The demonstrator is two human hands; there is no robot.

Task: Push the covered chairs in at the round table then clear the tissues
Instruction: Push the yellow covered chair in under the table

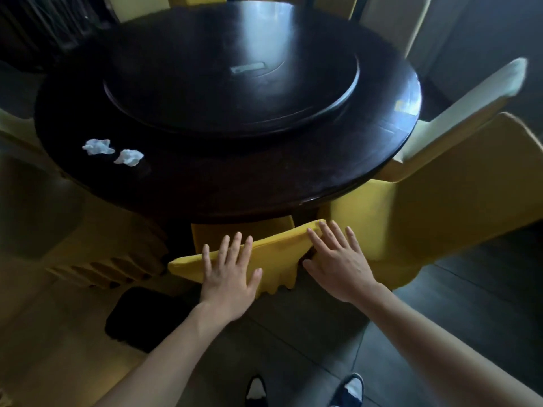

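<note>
Both hands rest flat on the top edge of a yellow covered chair (273,245) at the near side of the round desk (264,177). The left hand (230,277) lies palm-down on the left part of the chair back, fingers spread and straight — the grip is released, nothing clasped. The right hand (338,265) lies likewise at the right corner of the chair back, fingers extended, thumb below the edge; its grip is also released. The chair's seat sits partly under the desk rim, and its back stands just beside the rim.

A second yellow covered chair (440,201) stands to the right, angled away from the desk, with a pale covered chair (458,113) behind it. Another chair (97,230) sits in shadow at the left.

Two crumpled white tissues (113,151) lie on the left part of the desk, close together, outside the dark turntable (235,92) at its centre. Two shoes (305,390) show on the tiled floor (293,333) below — beside a dark mat (141,318).
</note>
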